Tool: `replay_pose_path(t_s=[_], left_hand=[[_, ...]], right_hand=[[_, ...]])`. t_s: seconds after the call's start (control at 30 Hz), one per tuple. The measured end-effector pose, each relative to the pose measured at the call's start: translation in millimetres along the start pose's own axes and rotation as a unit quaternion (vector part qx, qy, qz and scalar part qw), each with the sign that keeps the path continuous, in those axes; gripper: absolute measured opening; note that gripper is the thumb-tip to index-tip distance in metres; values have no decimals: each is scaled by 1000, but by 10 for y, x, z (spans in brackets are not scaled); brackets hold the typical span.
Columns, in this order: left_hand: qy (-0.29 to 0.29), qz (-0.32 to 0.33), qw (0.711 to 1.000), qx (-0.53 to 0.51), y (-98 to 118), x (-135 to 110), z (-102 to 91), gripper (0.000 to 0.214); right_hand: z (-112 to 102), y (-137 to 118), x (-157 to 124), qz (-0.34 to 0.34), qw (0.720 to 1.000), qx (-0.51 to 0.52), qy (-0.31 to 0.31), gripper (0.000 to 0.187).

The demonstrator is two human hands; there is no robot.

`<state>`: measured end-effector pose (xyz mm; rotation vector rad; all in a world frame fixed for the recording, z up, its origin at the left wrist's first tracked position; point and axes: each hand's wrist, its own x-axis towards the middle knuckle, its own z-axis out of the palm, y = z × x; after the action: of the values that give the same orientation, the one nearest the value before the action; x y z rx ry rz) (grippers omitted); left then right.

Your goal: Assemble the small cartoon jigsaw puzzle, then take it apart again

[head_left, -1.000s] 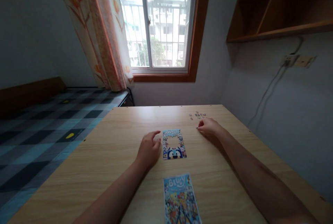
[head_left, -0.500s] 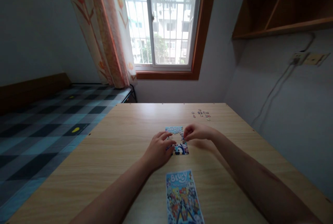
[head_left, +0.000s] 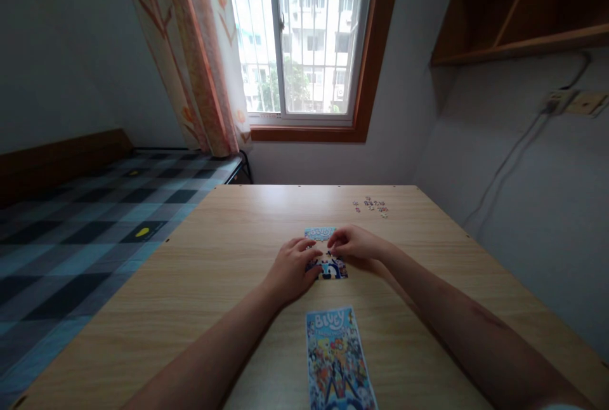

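Left hand point(head_left: 292, 267), fingers loosely spread, over the nine o'clock edge of a part-built jigsaw point(head_left: 330, 270) on a wooden table point(head_left: 228, 232); picture card point(head_left: 337, 359) at six o'clock; right hand point(head_left: 353, 242) at three o'clock, pinching a small dark piece point(head_left: 328, 252); loose pieces point(head_left: 372, 203) at one o'clock.

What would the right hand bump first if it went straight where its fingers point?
Probably the left hand, across the gap in the puzzle. The right hand looks low, though, so it might brush the puzzle first; depth is hard to tell.
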<state>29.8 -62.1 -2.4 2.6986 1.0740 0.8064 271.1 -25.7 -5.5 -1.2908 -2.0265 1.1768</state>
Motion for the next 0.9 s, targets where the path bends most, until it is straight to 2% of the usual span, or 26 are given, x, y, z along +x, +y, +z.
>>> replay_pose_path(t_s=[0.17,0.37,0.9], left_hand=[[-10,-4,1000,16,-23,4,22,26],[-17,-8,1000,25,-35,-2,38,29],[-13,-9,1000,21,-40,-11,51,30]], right_hand=[[37,-47,-12,-20,999,-24,-29,23],[17,-52,-20,-41,995,-86,-8,21],[11,-16,-3,-21,988,-150,-17,19]])
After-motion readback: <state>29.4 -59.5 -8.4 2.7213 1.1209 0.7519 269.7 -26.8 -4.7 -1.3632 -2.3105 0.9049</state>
